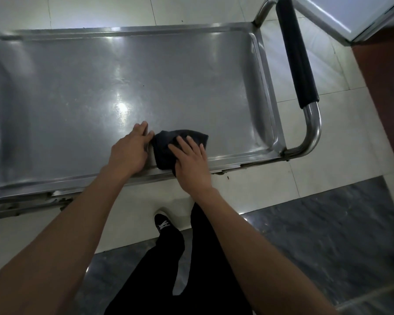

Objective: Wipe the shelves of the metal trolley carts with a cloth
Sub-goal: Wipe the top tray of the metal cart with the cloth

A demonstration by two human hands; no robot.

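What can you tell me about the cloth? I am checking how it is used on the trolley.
The cloth is dark, nearly black, soft fabric, bunched into a rumpled wad rather than spread flat. It lies on the top shelf of the metal trolley, near the front rim and toward the handle end, with one corner draped over that rim. The right hand presses on it with straight fingers. The left hand rests on the shelf beside it, fingertips at its left edge.

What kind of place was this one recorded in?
Probably an institutional or commercial interior, maybe a kitchen or clinic corridor: a stainless steel trolley with a padded push handle on a glossy tiled floor.
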